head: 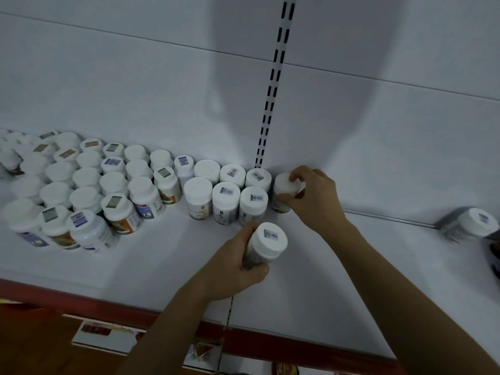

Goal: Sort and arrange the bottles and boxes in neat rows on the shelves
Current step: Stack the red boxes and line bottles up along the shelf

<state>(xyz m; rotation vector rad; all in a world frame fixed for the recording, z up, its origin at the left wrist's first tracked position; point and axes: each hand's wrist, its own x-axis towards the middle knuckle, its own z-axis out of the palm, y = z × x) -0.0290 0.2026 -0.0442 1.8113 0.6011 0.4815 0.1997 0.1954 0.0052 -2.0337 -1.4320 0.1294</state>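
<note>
The left hand (232, 269) is wrapping its fingers (258, 270) round a white-capped, dark-bodied plastic bottle (267, 246), holding it just in front of the rows of white-capped bottles (113, 185) on the white shelf (351, 272). The right hand (313, 194) is pinching another white-capped bottle (284, 186) at the back row's end. The lids are hiding the contents.

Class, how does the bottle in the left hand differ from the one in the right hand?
1. The left-hand bottle has a sticker on its cap; the right-hand bottle shows a plain cap, partly covered.
2. The left hand wraps its bottle's body; the right hand grips its bottle's cap.
3. The left-hand bottle is out front, apart from the rows; the right-hand bottle stands at their right end.
Both are upright with white caps.
</note>
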